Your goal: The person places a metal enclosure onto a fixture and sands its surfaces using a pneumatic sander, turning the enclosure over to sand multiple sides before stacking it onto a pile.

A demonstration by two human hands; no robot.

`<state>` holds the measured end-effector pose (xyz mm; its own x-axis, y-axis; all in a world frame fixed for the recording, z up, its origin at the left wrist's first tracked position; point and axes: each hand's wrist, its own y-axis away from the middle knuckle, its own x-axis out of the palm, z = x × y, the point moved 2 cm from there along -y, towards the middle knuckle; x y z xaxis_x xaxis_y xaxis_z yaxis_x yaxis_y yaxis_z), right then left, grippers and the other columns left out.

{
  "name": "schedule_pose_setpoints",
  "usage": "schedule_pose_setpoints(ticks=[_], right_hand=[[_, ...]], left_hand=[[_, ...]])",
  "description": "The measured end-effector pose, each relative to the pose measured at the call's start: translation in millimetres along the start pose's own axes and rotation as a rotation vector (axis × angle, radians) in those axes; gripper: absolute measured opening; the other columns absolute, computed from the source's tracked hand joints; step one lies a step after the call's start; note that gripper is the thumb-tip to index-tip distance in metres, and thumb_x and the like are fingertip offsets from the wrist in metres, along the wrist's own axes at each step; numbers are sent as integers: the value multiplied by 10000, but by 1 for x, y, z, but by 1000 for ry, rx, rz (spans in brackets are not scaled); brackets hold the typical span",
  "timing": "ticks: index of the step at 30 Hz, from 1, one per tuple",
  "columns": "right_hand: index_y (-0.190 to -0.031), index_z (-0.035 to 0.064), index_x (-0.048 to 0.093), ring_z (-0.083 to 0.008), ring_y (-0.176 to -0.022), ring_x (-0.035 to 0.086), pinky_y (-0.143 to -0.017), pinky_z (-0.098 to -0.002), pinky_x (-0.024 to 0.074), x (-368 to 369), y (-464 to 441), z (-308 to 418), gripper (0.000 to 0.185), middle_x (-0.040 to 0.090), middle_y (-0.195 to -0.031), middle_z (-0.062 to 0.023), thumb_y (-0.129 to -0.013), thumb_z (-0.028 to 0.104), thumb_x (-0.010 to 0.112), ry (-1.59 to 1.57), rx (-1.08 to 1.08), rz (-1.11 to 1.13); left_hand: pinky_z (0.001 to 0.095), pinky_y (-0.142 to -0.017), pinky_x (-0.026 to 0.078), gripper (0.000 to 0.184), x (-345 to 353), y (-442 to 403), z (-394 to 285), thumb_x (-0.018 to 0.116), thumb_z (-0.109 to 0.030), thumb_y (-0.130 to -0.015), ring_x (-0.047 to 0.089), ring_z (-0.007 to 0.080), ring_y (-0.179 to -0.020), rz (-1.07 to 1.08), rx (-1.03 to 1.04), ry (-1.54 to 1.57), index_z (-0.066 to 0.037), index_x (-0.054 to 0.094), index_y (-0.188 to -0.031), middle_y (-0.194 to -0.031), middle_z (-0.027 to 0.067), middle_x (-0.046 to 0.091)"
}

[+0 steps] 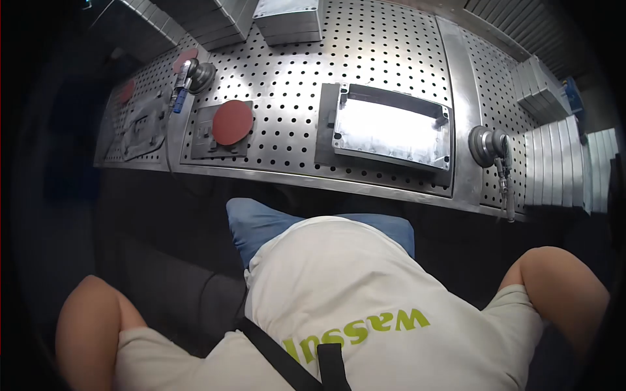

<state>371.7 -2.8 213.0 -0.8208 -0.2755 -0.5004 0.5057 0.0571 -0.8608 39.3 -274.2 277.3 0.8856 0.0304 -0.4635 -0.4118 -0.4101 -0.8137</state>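
Neither of my hands shows; only my bent arms are seen at the lower left and lower right. An open rectangular metal housing [391, 127] lies on a dark mat [326, 124] on the perforated metal table [287, 85]. To its left, a round red sanding disc [232, 122] rests on a grey plate [201, 130]. A round sander [484, 146] with a hose fitting sits right of the housing, and another sander [201, 77] stands at the back left.
Metal boxes [288, 23] are stacked at the back. Rows of metal parts [554, 163] line the right side, with more [538, 88] behind them. A dark irregular pad [145, 127] lies at the far left. The table's front edge [293, 179] runs before my body.
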Motion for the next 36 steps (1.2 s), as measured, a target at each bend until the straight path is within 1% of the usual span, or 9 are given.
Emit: schedule_pose_setpoints(ticks=[6,8,11,14,18,23,26,28,36], right_hand=[[-1529,98,548,-199,-1241,659,-1069,-331,513,-40,106,-141,454,647,-1413,-77,-1165,327,404,382,817,-313],[-1392,6,640,-245,-1222,661,-1093,-339,501,-15,169,-186,431,704,-1306,-138,-1093,315,602,584,1007,-131],[-1558,5,458,-259,-1318,595,-1100,-371,491,-8,304,-222,619,614,-1440,-188,-1071,351,619,734,1287,232],[-1579,10,422,-255,-1279,617,-1095,-371,482,19,311,-186,614,596,-1454,-191,-1078,314,602,372,1815,92],[-1565,16,437,-198,-1159,660,-1007,-342,526,18,363,-187,583,634,-1377,-143,-1084,301,600,313,1761,101],[-1487,26,515,-140,-997,671,-850,-298,547,22,384,-201,487,666,-1255,-100,-1085,285,603,266,1760,-34],[-1459,14,536,-133,-957,661,-810,-293,552,36,345,-190,490,670,-1223,-112,-1075,309,612,326,1823,31],[-1456,11,535,-131,-905,662,-767,-295,553,30,355,-202,506,674,-1205,-118,-1070,327,619,372,1817,35],[-1505,2,494,-148,-951,665,-696,-297,559,32,354,-215,571,673,-1255,-135,-1062,335,631,397,1793,-24]], left_hand=[[471,-1259,310,580,-30,104,102,434,-298,-1121,505,290,-1431,-579,-410,291,122,422,-1521,-1491,222,568],[428,-1231,358,517,8,206,185,358,-304,-1155,543,271,-1388,-908,-808,67,54,499,-1499,-1459,178,603],[322,-1073,491,391,85,312,238,514,-281,-1137,649,168,-1177,-694,-1308,-126,4,640,-1374,-1264,75,705],[435,-1005,531,309,130,371,215,617,-257,-1047,691,352,-1126,-142,-1514,-453,-64,713,-1267,-1158,188,734],[486,-893,548,161,136,382,147,633,-101,-916,691,378,-1002,215,-1347,-771,-55,735,-1032,-982,164,735],[489,-972,535,229,165,445,62,555,-161,-946,675,401,-1073,-42,-1993,-686,-34,725,-1032,-1066,204,720],[481,-1045,525,479,197,459,12,571,-405,-960,696,427,-1144,647,-2342,-46,-46,739,-1228,-1256,242,720],[426,-1041,522,502,222,482,-20,591,-414,-1003,705,359,-1186,882,-2136,334,-51,708,-1329,-1323,181,725],[394,-1058,505,440,237,489,-58,614,-325,-1010,687,291,-1214,314,-2382,909,-59,702,-1349,-1345,140,724]])
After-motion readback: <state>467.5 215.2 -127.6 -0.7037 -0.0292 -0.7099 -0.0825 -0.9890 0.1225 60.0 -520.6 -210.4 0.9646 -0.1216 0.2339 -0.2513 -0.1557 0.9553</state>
